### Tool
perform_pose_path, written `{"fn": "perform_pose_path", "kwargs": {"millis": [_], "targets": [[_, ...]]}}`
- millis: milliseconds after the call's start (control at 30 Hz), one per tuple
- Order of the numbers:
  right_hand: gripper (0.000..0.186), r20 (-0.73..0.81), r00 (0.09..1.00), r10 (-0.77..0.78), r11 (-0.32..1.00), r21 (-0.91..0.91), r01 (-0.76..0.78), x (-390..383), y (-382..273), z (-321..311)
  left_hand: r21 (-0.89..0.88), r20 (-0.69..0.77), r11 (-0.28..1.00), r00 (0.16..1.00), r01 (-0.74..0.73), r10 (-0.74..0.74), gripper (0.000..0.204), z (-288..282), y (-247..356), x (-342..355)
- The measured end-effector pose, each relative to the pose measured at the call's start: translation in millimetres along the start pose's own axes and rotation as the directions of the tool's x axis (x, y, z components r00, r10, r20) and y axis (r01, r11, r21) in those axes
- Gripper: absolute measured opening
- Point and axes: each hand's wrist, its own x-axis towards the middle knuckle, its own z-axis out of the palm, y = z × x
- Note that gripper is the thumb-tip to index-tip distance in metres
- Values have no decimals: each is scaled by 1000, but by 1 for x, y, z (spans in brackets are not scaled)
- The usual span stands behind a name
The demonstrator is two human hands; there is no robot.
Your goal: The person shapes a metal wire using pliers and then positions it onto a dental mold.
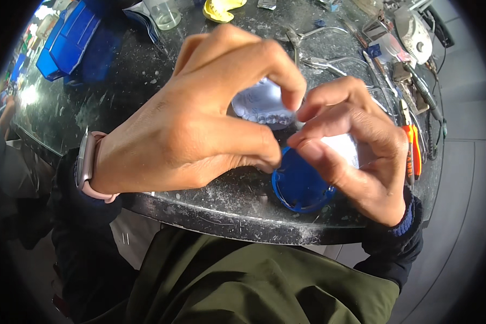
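My left hand [183, 129] hovers over the worktop, its thumb and index finger curved and apart, with nothing visible between them. Right beside it, my right hand [362, 146] has its thumb and fingertips drawn into a pinch; anything held there is too small or hidden to make out. Beyond the gap between the hands lies a white plaster dental model [262, 105] with a row of teeth, partly covered by my left hand. Below the fingertips sits a round blue dish or lid [302, 183]. A white piece [343, 146] shows behind my right fingers, mostly hidden.
Metal pliers [321, 63] lie at the back right, near orange-handled pliers [413, 154] and a handpiece [424, 89] with a cord. A blue box [67, 40] stands at the far left. A clear cup [164, 15] and a yellow piece [221, 8] are at the back.
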Motion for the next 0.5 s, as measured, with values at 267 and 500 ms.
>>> {"fn": "perform_pose_path", "kwargs": {"millis": [267, 500], "targets": [[18, -203, 900, 387, 887, 350, -302, -5, 11, 12, -185, -27, 887, 900, 422, -434, 78, 18, -22, -11], [16, -156, 985, 67, 991, 124, -48, -5, 25, 9, -167, 74, 935, 950, 313, -305, 83, 31, -36, -17]]}}
